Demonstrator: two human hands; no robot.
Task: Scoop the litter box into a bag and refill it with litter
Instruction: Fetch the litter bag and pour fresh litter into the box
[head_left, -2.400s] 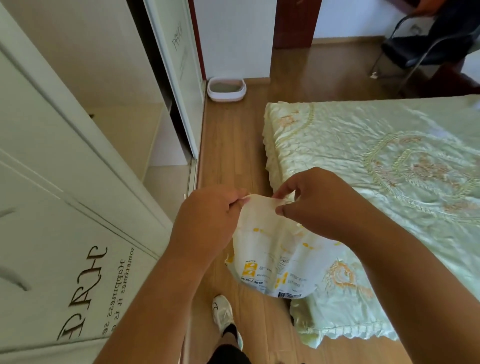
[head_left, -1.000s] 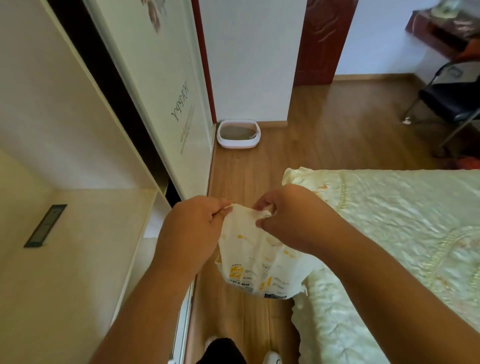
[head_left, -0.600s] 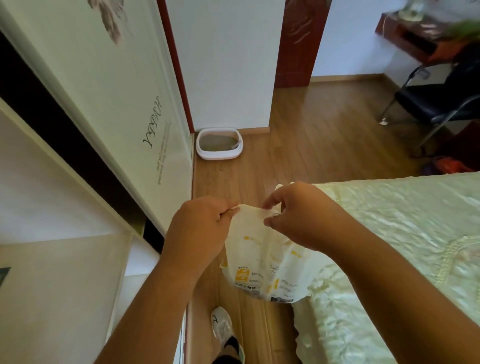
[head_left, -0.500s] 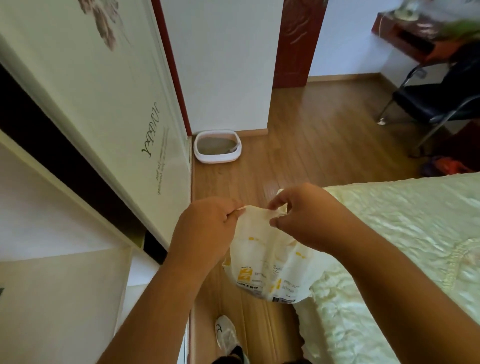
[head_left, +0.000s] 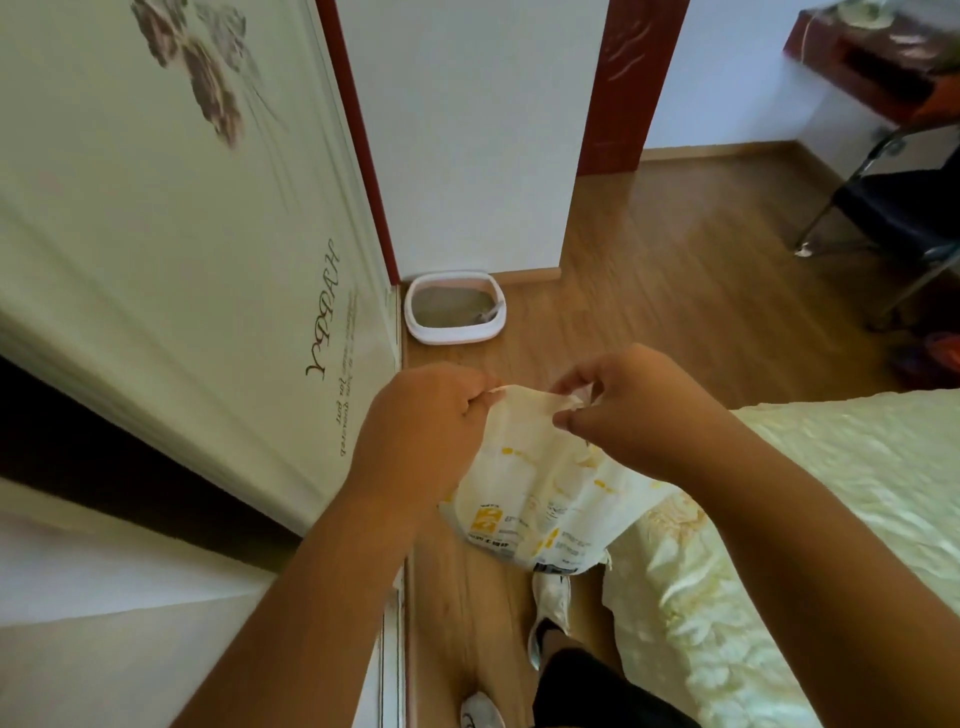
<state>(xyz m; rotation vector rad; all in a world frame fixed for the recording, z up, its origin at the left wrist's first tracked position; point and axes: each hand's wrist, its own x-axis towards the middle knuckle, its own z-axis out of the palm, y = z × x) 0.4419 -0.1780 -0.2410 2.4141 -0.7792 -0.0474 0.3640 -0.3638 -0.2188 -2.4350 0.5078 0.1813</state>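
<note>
I pinch the top edge of a cream plastic bag (head_left: 524, 499) with yellow print between both hands: my left hand (head_left: 421, 441) is closed tight on its left corner, my right hand (head_left: 639, 410) grips the other side with thumb and fingertips, the other fingers curled. The bag hangs below my hands, over the wooden floor (head_left: 649, 291), its lower right side against the edge of the bed (head_left: 831, 499). The litter box (head_left: 455, 309), white-rimmed with grey litter inside, sits on the floor ahead, against the wall beside the wardrobe door (head_left: 171, 249), well apart from the bag.
</note>
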